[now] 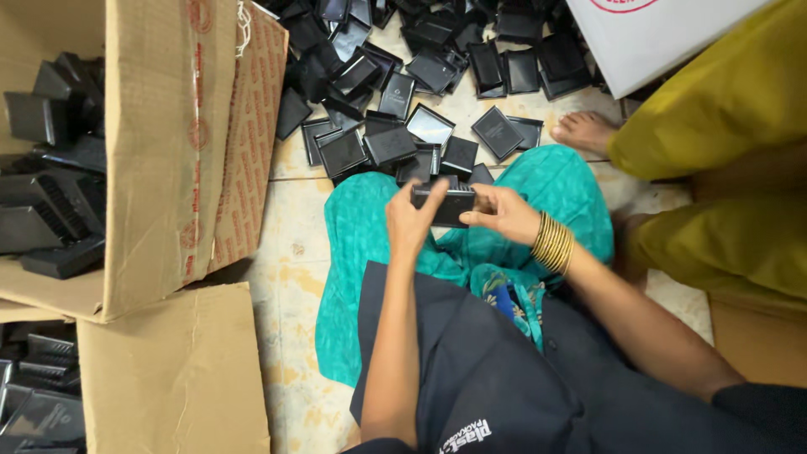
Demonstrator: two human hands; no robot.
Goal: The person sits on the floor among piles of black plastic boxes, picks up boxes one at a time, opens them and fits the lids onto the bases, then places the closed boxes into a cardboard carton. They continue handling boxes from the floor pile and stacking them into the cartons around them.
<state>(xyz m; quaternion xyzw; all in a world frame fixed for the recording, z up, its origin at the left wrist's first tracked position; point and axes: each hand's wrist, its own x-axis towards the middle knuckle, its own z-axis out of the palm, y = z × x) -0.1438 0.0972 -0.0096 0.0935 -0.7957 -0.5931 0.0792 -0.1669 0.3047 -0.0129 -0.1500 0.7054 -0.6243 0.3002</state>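
My left hand and my right hand together grip a small black rectangular plastic case, held above my lap over teal cloth. The left fingers wrap its left end and the right fingers pinch its right end. Gold bangles circle my right wrist. A heap of similar flat black square plastic cases lies on the tiled floor just beyond my hands.
A tall open cardboard box at the left holds stacked black plastic parts. A second carton stands below it. Another person in yellow clothing sits at the right, with a bare foot near the heap. A white box stands at the top right.
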